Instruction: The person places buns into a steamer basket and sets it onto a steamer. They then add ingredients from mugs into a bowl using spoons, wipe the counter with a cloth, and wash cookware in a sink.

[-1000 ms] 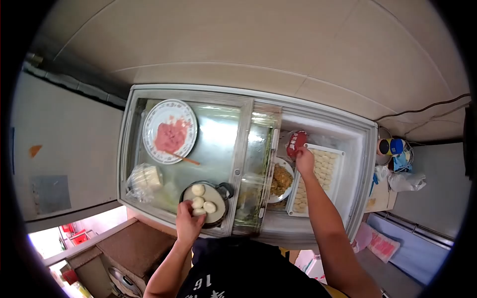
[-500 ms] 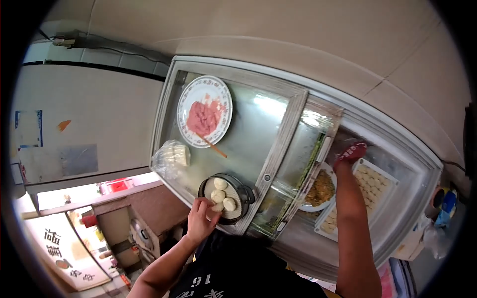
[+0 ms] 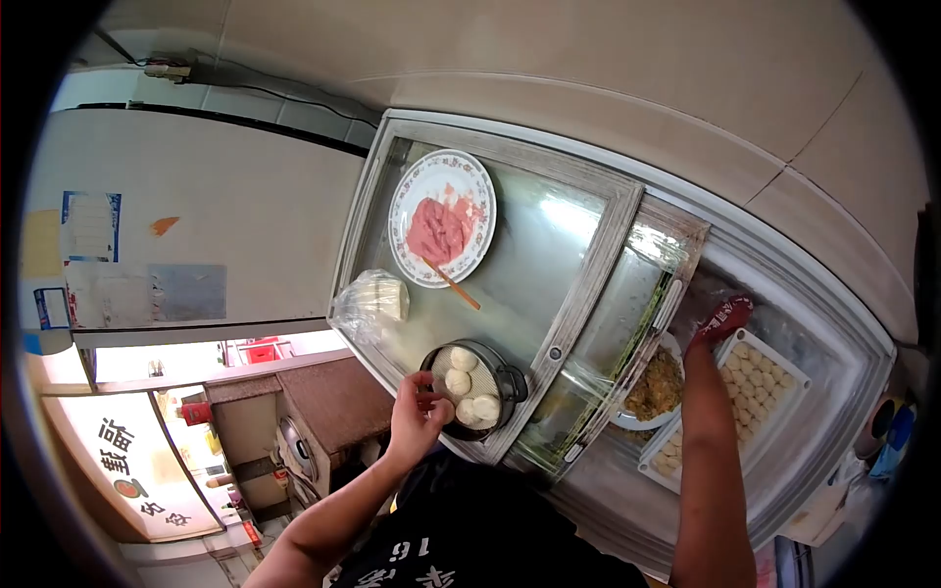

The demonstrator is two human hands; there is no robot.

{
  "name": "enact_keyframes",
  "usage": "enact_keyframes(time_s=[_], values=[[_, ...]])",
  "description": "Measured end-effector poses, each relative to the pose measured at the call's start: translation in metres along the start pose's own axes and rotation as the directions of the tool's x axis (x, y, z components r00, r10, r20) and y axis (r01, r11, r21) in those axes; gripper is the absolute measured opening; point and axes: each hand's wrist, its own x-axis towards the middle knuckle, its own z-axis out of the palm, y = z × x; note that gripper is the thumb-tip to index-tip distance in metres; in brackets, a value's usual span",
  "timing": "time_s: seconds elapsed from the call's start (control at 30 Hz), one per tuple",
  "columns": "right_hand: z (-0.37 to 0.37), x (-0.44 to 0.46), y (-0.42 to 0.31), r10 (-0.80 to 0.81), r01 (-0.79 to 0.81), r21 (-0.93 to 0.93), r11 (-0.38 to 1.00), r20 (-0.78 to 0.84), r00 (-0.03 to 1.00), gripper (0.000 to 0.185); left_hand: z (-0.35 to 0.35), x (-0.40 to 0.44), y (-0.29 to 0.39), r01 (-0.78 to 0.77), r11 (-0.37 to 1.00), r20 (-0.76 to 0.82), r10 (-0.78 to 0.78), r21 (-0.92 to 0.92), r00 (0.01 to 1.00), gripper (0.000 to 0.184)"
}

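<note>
My left hand is at the left rim of a dark round pan. Its fingers are bent and apart, with nothing visible between them. Several pale, round dough pieces lie on the perforated surface inside the pan, which rests on the freezer's glass lid. My right arm reaches into the uncovered side of the freezer, where my right hand is at a red packet with white lettering. The packet largely hides its fingers. Beside that arm is a white tray of small round dough pieces.
On the glass are a patterned plate of pink paste with a wooden stick and a clear plastic bag of pale blocks. A bowl of brown filling sits inside the freezer. A white cabinet stands at left.
My left hand has drawn back from the dough pieces to the pan's rim, leaving them in view. My right hand remains at the red packet. The whole view has shifted slightly.
</note>
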Motion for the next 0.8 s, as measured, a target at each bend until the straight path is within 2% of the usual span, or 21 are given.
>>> enact_keyframes(time_s=[0.03,0.07,0.1,0.13,0.17,0.23,0.3,0.33,0.37,0.4,0.43,0.47,0.53,0.57,0.63,0.7,0.77,0.8], values=[[-0.007,-0.008,0.001,0.009,-0.009,-0.004,1.000,-0.005,1.000,0.064,-0.007,-0.004,0.005,-0.007,1.000,-0.002,0.007,0.001,1.000,0.052],[-0.014,-0.012,0.003,0.016,-0.016,-0.004,1.000,-0.010,1.000,0.065,-0.014,-0.008,0.010,-0.121,0.953,0.054,0.110,0.276,0.992,0.049],[-0.023,-0.020,0.004,0.031,-0.031,-0.011,0.999,-0.017,0.999,0.066,-0.020,-0.011,0.014,-0.235,0.820,0.136,0.192,0.521,0.972,0.046],[-0.030,-0.026,0.005,0.043,-0.043,-0.012,0.999,-0.023,0.999,0.066,-0.019,-0.012,0.021,-0.309,0.729,0.166,0.264,0.611,0.950,0.043],[-0.037,-0.032,0.007,0.050,-0.050,-0.016,0.999,-0.028,0.998,0.067,-0.020,-0.013,0.019,-0.311,0.731,0.166,0.267,0.608,0.949,0.043],[-0.053,-0.041,0.009,0.069,-0.070,-0.023,0.997,-0.029,0.997,0.068,-0.020,-0.013,0.016,-0.315,0.664,0.267,0.176,0.678,0.947,0.045],[-0.051,-0.043,0.012,0.069,-0.070,-0.041,0.997,-0.037,0.997,0.069,-0.021,-0.008,0.018,-0.291,0.669,0.260,0.149,0.684,0.954,0.044],[-0.032,-0.042,0.015,0.035,-0.085,-0.146,0.986,-0.312,0.949,0.058,-0.020,-0.007,0.018,-0.264,0.671,0.251,0.119,0.693,0.961,0.044],[-0.013,-0.040,0.018,-0.034,-0.123,-0.242,0.962,-0.558,0.829,0.048,-0.019,-0.006,0.014,-0.261,0.682,0.249,0.119,0.683,0.961,0.044],[0.012,-0.013,0.027,-0.089,-0.022,-0.231,0.973,-0.458,0.884,0.049,-0.019,-0.005,0.010,-0.300,0.690,0.248,0.177,0.658,0.952,0.042],[0.048,0.018,0.037,-0.123,0.090,-0.150,0.985,-0.223,0.967,0.049,-0.021,-0.001,0.007,-0.339,0.692,0.243,0.237,0.637,0.941,0.040],[0.087,0.047,0.049,-0.168,0.165,-0.072,0.984,-0.037,0.985,0.049,-0.023,0.000,0.008,-0.335,0.696,0.233,0.241,0.635,0.942,0.040],[0.128,0.078,0.066,-0.227,0.226,0.023,0.974,0.066,0.972,0.050,-0.025,-0.001,0.010,-0.207,0.853,0.234,0.104,0.480,0.967,0.035],[0.140,0.088,0.072,-0.253,0.248,0.068,0.966,0.088,0.963,0.051,-0.027,0.000,0.008,-0.201,0.858,0.228,0.102,0.472,0.968,0.035],[0.163,0.107,0.084,-0.296,0.283,0.162,0.945,0.062,0.953,0.052,-0.029,0.002,0.003,-0.217,0.923,0.271,0.131,0.318,0.954,0.034],[0.193,0.131,0.098,-0.347,0.332,0.255,0.908,0.015,0.938,0.054,-0.029,0.002,0.000,-0.209,0.927,0.237,0.137,0.313,0.962,0.035],[0.237,0.161,0.116,-0.429,0.437,0.331,0.836,-0.100,0.898,0.057,-0.029,0.003,0.001,-0.208,0.928,0.203,0.149,0.308,0.968,0.036],[0.272,0.182,0.128,-0.475,0.520,0.356,0.776,-0.211,0.854,0.058,-0.030,0.003,0.003,-0.227,0.913,0.200,0.166,0.338,0.966,0.037]])
